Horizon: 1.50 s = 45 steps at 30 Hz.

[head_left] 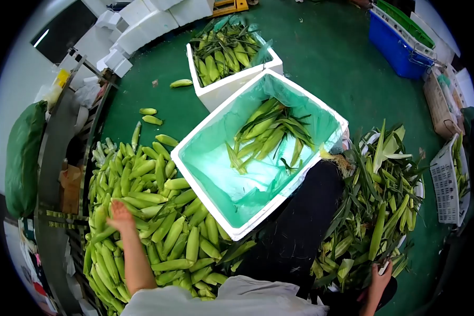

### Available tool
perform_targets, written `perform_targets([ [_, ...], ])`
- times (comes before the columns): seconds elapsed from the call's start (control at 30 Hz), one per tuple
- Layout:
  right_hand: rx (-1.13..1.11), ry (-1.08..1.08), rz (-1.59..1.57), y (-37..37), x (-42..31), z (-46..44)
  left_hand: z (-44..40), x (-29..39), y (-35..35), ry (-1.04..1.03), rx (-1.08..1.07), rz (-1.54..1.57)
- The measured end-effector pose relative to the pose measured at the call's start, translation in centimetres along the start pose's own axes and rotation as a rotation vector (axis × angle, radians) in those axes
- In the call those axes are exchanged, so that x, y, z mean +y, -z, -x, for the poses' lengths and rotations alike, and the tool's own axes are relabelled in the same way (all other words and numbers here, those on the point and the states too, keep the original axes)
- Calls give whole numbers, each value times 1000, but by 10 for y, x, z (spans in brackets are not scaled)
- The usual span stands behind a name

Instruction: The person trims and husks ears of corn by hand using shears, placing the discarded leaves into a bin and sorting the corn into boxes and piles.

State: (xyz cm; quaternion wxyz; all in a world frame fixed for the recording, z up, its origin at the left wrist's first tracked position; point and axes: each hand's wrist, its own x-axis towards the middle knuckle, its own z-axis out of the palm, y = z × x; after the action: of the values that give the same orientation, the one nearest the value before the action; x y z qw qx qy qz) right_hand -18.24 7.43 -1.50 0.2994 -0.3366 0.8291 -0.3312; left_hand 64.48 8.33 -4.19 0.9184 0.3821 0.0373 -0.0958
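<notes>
My left hand [122, 216] is stretched out over a big heap of trimmed corn cobs [165, 226] in green husk. Its fingers are extended and nothing shows in them. Down at the lower right, my right hand [378, 282] is closed on a small pale tool [384, 267], whose kind I cannot make out. That hand is beside a pile of corn husks and leaves [371, 210]. Between the two heaps, in front of my leg, stands a white foam box [200, 203] lined with green plastic. Several leafy corn cobs [271, 129] lie inside it.
Behind it stands a second foam box [237, 79] full of leafy corn. A few loose cobs [151, 117] lie on the green floor. A metal rack [63, 158] runs along the left. Blue [395, 45] and white crates [447, 184] stand at the right.
</notes>
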Motion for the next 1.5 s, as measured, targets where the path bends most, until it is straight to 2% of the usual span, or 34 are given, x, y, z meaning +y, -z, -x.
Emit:
perform_targets([
  [0.07, -50, 50, -96, -12, 6, 1, -53, -107, 18, 360, -981, -76],
  [0.1, -75, 38, -87, -15, 7, 2, 33, -176, -41, 232, -432, -461],
  [0.2, -167, -20, -86, -21, -18, 11, 146, -366, -110, 729, -934, -862],
  [0.23, -157, -52, -85, -19, -19, 16, 169, -441, -107, 581, -1018, -1190],
  [0.27, -142, -84, -86, -17, -21, 20, 182, -500, -96, 142, -1287, -1354],
  [0.33, -102, -150, 1, -6, -27, 32, 203, -609, -73, -42, -1333, -1863],
  [0.4, -69, -216, 172, 7, -39, 45, 253, -591, -96, 39, -1285, -1970],
  [0.43, -56, -292, 74, 11, -42, 52, 267, -585, -98, 77, -1254, -2034],
  [0.47, -36, -305, 26, 16, -38, 54, 270, -607, -86, 284, -1357, -1923],
  [0.53, -14, -332, -85, 20, -27, 61, 300, -595, -87, 973, -1108, -1360],
  [0.57, 11, -282, -112, 15, -28, 59, 302, -585, -88, 1128, -995, -1194],
  [0.6, 11, -270, -174, 8, -32, 56, 302, -567, -94, 1187, -964, -1143],
  [0.63, 5, -256, -234, 0, -37, 52, 299, -543, -97, 1334, -835, -1054],
  [0.67, -5, -237, -295, -5, -39, 49, 302, -494, -113, 1466, -700, -953],
  [0.73, -49, -229, -341, -12, -34, 43, 293, -400, -116, 1288, -950, -1045],
  [0.8, -102, -227, -376, -19, -36, 40, 318, -281, -134, 861, -1265, -1199],
  [0.87, -198, -189, -471, -26, -31, 38, 346, -197, -150, 1104, -1141, -820],
  [0.93, -283, -110, -548, -34, -43, 37, 379, -153, -170, 1405, -1019, -456],
  [1.0, -385, 58, -513, -40, -52, 34, 390, -178, -148, 1488, -1258, -349],
  [1.07, -525, 328, -462, -32, -72, 35, 439, -195, -160, 1673, -1404, 73],
  [1.13, -589, 615, -388, -20, -87, 35, 470, -191, -176, 1591, -1500, -291],
  [1.17, -586, 661, -322, -9, -95, 38, 488, -188, -185, 1534, -1555, -463],
  [1.2, -582, 693, -255, 1, -103, 42, 511, -179, -197, 1361, -1649, -700],
  [1.27, -489, 621, -191, 12, -105, 47, 534, -180, -193, 598, -2094, -918],
  [1.33, -382, 482, -179, 12, -88, 44, 557, -168, -185, 351, -2217, -1050],
  [1.4, -232, 474, -148, 10, -67, 36, 578, -148, -180, 51, -2267, -1190],
  [1.5, -300, 272, -277, 19, -50, 30, 581, -149, -168, 89, -2301, -1094],
])
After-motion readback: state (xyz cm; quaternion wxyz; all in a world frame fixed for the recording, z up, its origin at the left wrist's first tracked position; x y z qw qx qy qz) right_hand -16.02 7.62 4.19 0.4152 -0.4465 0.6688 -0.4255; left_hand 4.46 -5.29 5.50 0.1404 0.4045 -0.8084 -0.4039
